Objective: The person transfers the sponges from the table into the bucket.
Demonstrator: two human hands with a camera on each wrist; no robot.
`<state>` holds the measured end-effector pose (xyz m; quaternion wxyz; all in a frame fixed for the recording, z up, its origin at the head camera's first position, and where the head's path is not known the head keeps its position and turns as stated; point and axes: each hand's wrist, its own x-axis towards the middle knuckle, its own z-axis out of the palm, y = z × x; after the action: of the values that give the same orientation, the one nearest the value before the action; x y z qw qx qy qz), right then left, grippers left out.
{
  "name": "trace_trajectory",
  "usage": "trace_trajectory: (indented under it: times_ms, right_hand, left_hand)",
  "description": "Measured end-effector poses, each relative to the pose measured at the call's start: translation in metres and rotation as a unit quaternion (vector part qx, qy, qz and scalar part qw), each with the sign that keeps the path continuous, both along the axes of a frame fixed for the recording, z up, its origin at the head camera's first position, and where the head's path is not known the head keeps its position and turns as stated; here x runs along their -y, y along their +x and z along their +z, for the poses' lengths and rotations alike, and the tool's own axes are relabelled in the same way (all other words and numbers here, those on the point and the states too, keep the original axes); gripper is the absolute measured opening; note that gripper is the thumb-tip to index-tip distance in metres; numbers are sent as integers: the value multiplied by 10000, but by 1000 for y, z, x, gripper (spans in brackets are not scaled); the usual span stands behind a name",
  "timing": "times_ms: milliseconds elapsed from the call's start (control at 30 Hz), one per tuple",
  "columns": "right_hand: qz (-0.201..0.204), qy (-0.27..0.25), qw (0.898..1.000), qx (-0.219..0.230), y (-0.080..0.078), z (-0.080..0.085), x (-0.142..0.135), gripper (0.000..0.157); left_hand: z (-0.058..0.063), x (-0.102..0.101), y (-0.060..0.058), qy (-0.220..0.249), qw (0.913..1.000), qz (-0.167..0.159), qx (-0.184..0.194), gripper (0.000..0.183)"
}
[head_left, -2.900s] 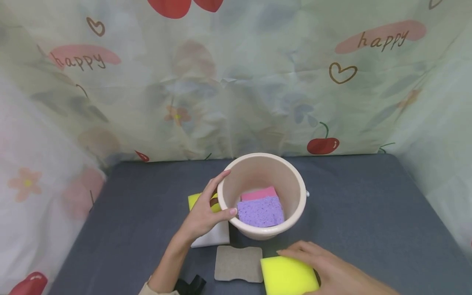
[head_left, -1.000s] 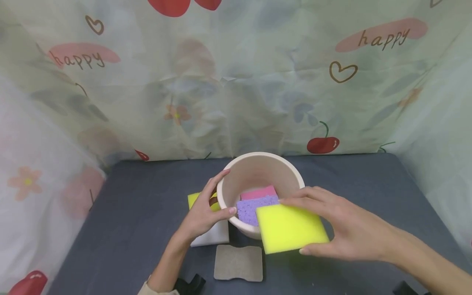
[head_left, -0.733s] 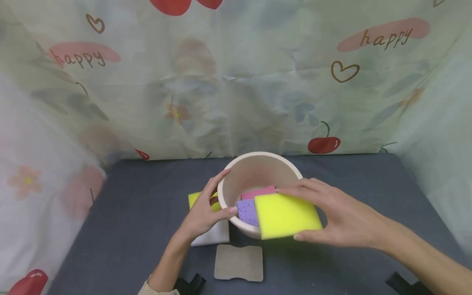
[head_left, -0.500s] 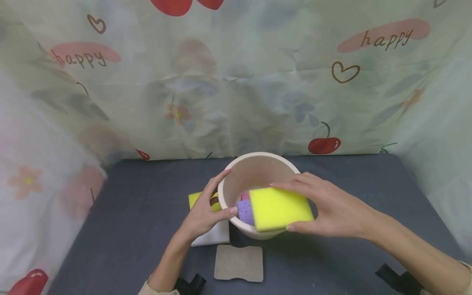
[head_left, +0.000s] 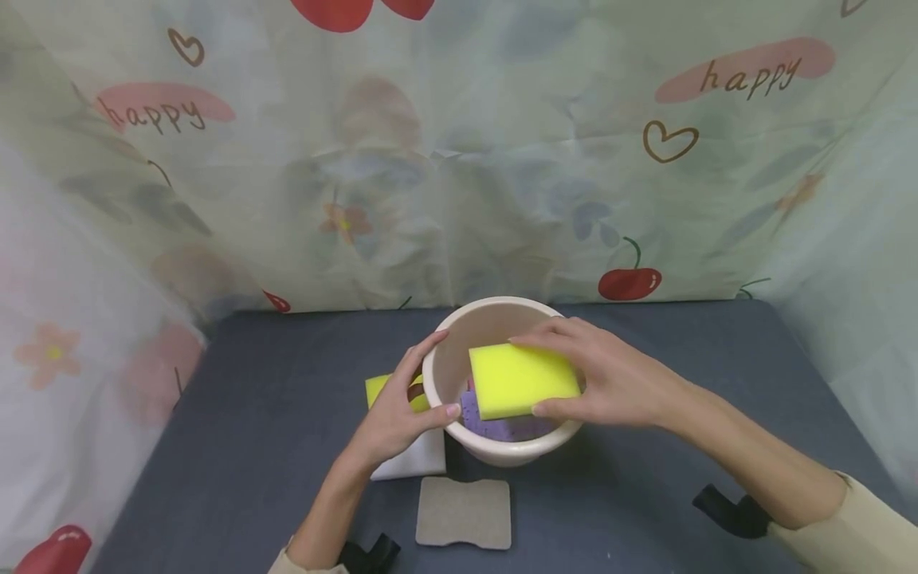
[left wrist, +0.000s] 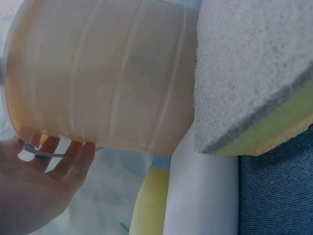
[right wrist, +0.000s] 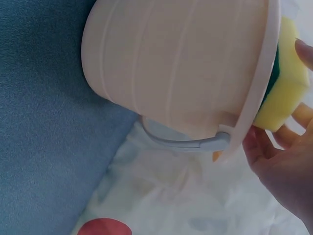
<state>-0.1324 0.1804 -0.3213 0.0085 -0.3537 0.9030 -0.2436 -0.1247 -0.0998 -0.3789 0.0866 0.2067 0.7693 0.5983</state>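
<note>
A cream bucket (head_left: 505, 453) stands upright on the dark cloth. My left hand (head_left: 390, 418) grips its left side, thumb at the rim and fingers along the outer wall, as the left wrist view also shows. In my right hand (head_left: 617, 375), a yellow sponge (head_left: 523, 381) is pinched between thumb and fingers over the bucket's mouth. The right wrist view shows a dark green layer (right wrist: 274, 81) on its underside, close at the rim. Inside the bucket lies a speckled purple sponge (head_left: 495, 429), with a sliver of a pink sponge (head_left: 471, 384) behind it, mostly hidden.
A grey notched sponge (head_left: 463, 513) lies in front of the bucket. Left of the bucket are a white block (head_left: 414, 458) and another yellow piece (head_left: 376, 389), partly behind my left hand. The bucket's grey handle (right wrist: 195, 143) hangs down. A printed curtain (head_left: 502, 231) closes off the back.
My right hand has lifted the yellow sponge from beside the grey one and carried it up and left over the bucket. The left hand and bucket have stayed put.
</note>
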Motion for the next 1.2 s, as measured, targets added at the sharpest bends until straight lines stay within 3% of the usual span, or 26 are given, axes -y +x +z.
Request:
trace_trajectory:
  times_ms: [500, 767, 867, 1033, 1200]
  right_hand:
    - [-274, 31, 9996, 49, -18, -9, 11, 65]
    - [-528, 186, 9983, 180, -23, -10, 17, 64]
    - [-599, 219, 9976, 274, -24, -10, 20, 63]
    - [-771, 311, 9953, 488, -26, -10, 27, 61]
    - [-1000, 322, 9929, 561, -28, -13, 33, 59]
  left_hand:
    - [-6, 1, -2, 104, 9999, -49, 28, 80]
    - [-30, 5, -13, 7, 10000, -12, -93, 82]
    - [-33, 6, -14, 38, 9999, -15, -113, 82]
    - [-32, 6, -13, 50, 9999, -41, -125, 82]
    - [-14, 3, -6, 124, 9999, -87, -43, 81]
